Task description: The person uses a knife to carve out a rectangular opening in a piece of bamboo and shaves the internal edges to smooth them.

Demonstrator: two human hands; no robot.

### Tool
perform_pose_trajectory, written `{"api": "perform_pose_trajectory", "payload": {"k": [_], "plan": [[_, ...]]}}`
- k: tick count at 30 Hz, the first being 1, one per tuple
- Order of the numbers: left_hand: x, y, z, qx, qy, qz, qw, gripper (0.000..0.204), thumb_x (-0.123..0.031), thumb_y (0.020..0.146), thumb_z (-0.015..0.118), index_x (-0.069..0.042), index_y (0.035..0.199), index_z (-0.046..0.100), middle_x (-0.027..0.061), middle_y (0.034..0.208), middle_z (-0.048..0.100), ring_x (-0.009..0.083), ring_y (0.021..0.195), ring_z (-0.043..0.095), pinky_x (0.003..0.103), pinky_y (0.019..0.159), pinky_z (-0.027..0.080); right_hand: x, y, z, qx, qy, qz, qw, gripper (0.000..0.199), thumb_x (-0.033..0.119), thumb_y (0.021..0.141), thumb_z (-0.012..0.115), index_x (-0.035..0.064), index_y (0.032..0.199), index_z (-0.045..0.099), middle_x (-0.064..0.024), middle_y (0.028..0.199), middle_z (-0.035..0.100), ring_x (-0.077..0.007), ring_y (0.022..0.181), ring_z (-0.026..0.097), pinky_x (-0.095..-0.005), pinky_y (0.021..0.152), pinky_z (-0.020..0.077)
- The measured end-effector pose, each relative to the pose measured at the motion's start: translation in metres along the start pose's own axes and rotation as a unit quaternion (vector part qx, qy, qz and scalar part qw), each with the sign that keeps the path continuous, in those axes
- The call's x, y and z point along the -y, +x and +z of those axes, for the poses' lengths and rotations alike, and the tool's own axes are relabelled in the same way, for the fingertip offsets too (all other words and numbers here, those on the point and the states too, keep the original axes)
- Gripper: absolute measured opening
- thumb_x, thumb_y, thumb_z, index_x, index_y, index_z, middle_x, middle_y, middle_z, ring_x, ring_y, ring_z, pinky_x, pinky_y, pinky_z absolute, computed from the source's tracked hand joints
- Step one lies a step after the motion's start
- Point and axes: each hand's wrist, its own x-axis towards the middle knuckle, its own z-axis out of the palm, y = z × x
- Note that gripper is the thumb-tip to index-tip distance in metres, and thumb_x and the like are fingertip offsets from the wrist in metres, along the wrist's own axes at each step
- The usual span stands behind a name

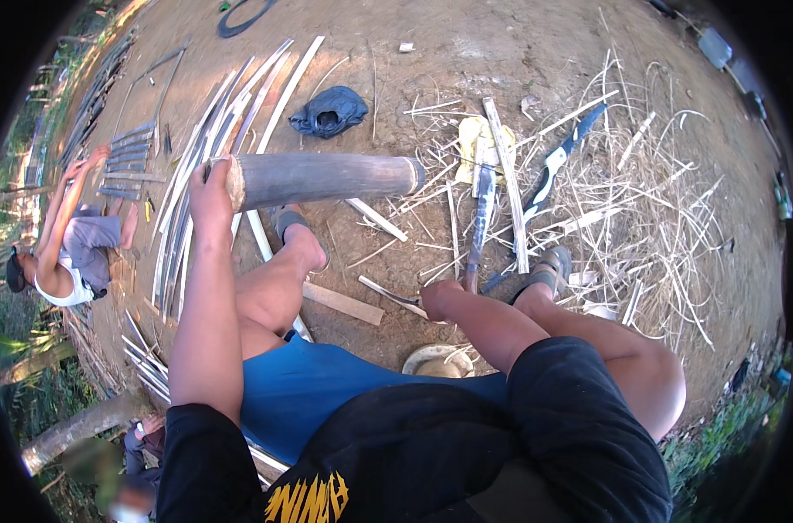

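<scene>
My left hand (211, 196) grips the left end of a thick, grey-brown bamboo section (327, 179), which lies level across the view above the ground. Low near the ground, my right hand (438, 301) is closed. A thin, dark, curved piece like a blade (407, 302) shows beside its fingers, next to a pale bamboo strip (375, 286); what the hand holds is mostly hidden. Just beyond this hand lies a long tool with a blue-and-black wrapped length (481, 218) and a brown end. A flat pale slat (505, 183) lies beside it.
Pale shavings (649, 218) cover the ground at right. Long split strips (209, 157) lie at left, near a dark crumpled bag (329, 112). A black-and-white sheath-like piece (558, 161) and yellow cloth (477, 139) lie ahead. Another person (74, 244) sits far left; a round pale bowl (438, 360) is close by.
</scene>
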Motion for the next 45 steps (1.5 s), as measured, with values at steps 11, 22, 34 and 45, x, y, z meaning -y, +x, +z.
{"api": "perform_pose_trajectory", "payload": {"k": [11,22,34,45], "plan": [[0.001,-0.061,-0.013,0.036,-0.050,-0.051,0.997,0.071,-0.035,0.094,0.068,0.001,0.150,0.042,0.0183,0.135,0.057,0.0270,0.120,0.057,0.038,0.104,0.043,-0.050,-0.023,0.008,-0.207,0.236,0.068,0.947,0.047,0.020,0.098,0.052,-0.0028,0.139,0.054,-0.0289,0.128,0.065,-0.0418,0.114,0.067,-0.0457,0.099,0.0533],[0.059,-0.163,-0.036,0.169,-0.189,-0.191,0.948,0.062,-0.036,0.098,0.063,-0.012,0.145,0.031,0.0174,0.138,0.053,0.0301,0.112,0.063,0.046,0.088,0.056,-0.063,-0.002,-0.015,-0.341,0.547,0.165,0.746,0.047,0.026,0.099,0.050,-0.0021,0.137,0.054,-0.0335,0.125,0.064,-0.0457,0.120,0.062,-0.0479,0.105,0.0481],[0.021,-0.254,-0.021,0.080,-0.189,-0.294,0.933,0.065,-0.056,0.098,0.063,-0.015,0.141,0.035,0.0126,0.142,0.048,0.0285,0.123,0.056,0.058,0.086,0.055,-0.031,-0.020,-0.041,-0.368,0.487,0.073,0.788,0.046,0.029,0.102,0.048,0.0041,0.140,0.057,-0.0288,0.128,0.065,-0.0425,0.121,0.062,-0.0465,0.105,0.0471],[0.022,-0.243,-0.009,0.060,-0.039,-0.119,0.990,0.058,-0.041,0.098,0.069,0.003,0.131,0.052,0.0165,0.118,0.062,0.0242,0.112,0.061,0.039,0.100,0.048,-0.055,0.000,-0.031,-0.335,0.490,0.115,0.797,0.045,0.021,0.099,0.053,0.0015,0.139,0.052,-0.0304,0.123,0.066,-0.0429,0.117,0.065,-0.0471,0.103,0.0492]]}}
